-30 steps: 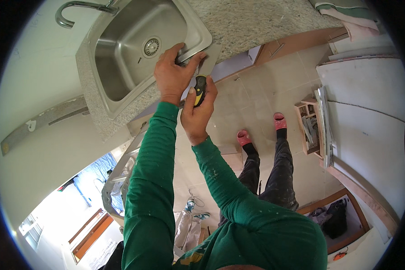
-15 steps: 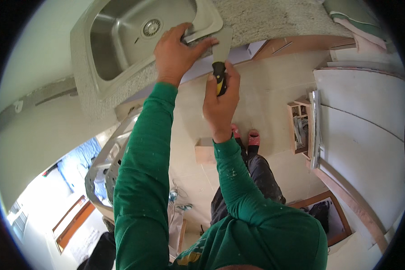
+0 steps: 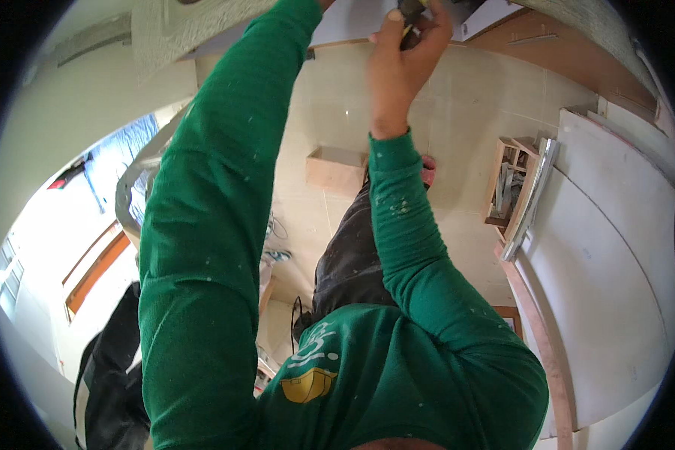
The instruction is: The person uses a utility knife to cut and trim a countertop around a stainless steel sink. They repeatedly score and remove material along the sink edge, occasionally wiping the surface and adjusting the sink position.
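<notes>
At the upper edge, my right hand [image 3: 406, 64] is closed around the black and yellow handle of a putty knife [image 3: 410, 10]. Its blade cannot be made out clearly here. My left arm, in a green sleeve [image 3: 225, 172], stretches up past the upper edge. Only a sliver of that wrist shows, and the left hand itself lies outside the picture. A rough grey countertop [image 3: 195, 26] runs along the top left, close to my left forearm. Brown cabinet fronts [image 3: 570, 49] lie to the right of my right hand.
A small wooden box [image 3: 336, 169] sits on the tiled floor [image 3: 457, 112]. To the right, a divided wooden tray [image 3: 508, 184] of metal pieces stands beside a metal strip [image 3: 532, 199] and large white panels [image 3: 607, 240]. A curved metal frame [image 3: 131, 196] is at the left.
The view has tipped down toward my body, taking the sink out of sight. Both hands now sit higher in the picture, the left one beyond its edge. The right hand keeps the putty knife.
</notes>
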Demonstrator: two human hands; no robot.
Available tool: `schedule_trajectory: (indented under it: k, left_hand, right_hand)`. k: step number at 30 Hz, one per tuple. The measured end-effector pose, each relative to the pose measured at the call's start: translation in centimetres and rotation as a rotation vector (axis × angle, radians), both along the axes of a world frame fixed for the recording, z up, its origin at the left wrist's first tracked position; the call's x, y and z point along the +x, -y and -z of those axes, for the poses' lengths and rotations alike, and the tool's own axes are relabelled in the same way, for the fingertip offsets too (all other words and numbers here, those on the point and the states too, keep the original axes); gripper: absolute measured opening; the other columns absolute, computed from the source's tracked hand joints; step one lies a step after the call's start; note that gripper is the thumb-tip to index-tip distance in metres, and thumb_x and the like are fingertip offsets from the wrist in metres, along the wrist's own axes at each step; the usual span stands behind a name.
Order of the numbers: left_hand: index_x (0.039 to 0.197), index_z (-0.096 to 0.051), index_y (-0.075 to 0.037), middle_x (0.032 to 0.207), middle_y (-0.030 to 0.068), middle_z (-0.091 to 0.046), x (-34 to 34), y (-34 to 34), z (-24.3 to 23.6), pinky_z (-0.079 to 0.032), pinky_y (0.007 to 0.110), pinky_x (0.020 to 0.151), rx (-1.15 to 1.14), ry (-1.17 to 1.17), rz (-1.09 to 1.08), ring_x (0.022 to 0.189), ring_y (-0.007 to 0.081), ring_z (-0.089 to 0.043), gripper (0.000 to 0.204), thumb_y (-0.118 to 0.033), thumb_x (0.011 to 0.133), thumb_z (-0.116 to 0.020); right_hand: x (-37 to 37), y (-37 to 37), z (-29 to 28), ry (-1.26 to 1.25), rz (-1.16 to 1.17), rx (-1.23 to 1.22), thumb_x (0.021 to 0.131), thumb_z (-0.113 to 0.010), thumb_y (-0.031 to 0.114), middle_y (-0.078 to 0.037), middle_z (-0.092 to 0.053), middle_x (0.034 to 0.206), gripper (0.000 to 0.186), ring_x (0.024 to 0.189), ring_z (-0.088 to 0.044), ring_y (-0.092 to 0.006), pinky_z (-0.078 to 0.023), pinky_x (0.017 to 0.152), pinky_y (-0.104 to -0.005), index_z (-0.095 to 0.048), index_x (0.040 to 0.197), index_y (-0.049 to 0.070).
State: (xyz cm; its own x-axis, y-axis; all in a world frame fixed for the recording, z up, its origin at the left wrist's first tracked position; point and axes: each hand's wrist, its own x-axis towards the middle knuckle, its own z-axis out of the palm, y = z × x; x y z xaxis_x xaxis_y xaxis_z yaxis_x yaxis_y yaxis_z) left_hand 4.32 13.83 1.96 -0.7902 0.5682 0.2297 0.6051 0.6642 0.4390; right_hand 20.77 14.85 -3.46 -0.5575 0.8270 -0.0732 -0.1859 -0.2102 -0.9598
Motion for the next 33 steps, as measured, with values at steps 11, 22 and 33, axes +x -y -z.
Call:
schedule_trajectory:
  k: [11,22,33]
  left_hand:
    - [0.117,-0.075,-0.001,0.103,0.0197,-0.077,-0.1,-0.7,0.5,-0.059,0.042,0.083,0.091,0.001,0.057,0.093,0.0342,-0.076,0.067,-0.052,0.077,-0.093]
    - [0.125,-0.068,0.002,0.112,0.0228,-0.074,0.8,-0.7,-0.8,-0.058,0.044,0.089,-0.007,0.096,0.036,0.102,0.0393,-0.073,0.061,-0.045,0.089,-0.084]
    - [0.121,-0.076,-0.007,0.106,0.0169,-0.079,-1.1,0.1,1.5,-0.062,0.043,0.087,0.038,-0.058,0.086,0.097,0.0326,-0.078,0.081,-0.071,0.073,-0.089]
  right_hand:
    - [-0.8,0.8,0.6,0.001,0.242,0.119,0.106,-0.062,0.015,-0.017,-0.058,0.123,0.042,0.103,-0.060,-0.0238,-0.051,0.089,-0.0380,-0.052,0.143,-0.004]
    - [-3.0,1.9,0.5,0.025,0.325,0.059,0.103,-0.068,0.009,-0.011,-0.062,0.122,0.035,0.105,-0.063,-0.0187,-0.053,0.087,-0.0337,-0.059,0.134,-0.003]
    - [-0.6,3.4,0.4,0.216,0.596,0.604,0.108,-0.058,0.023,-0.021,-0.052,0.137,0.048,0.133,-0.048,-0.0336,-0.037,0.115,-0.0477,-0.047,0.145,-0.005]
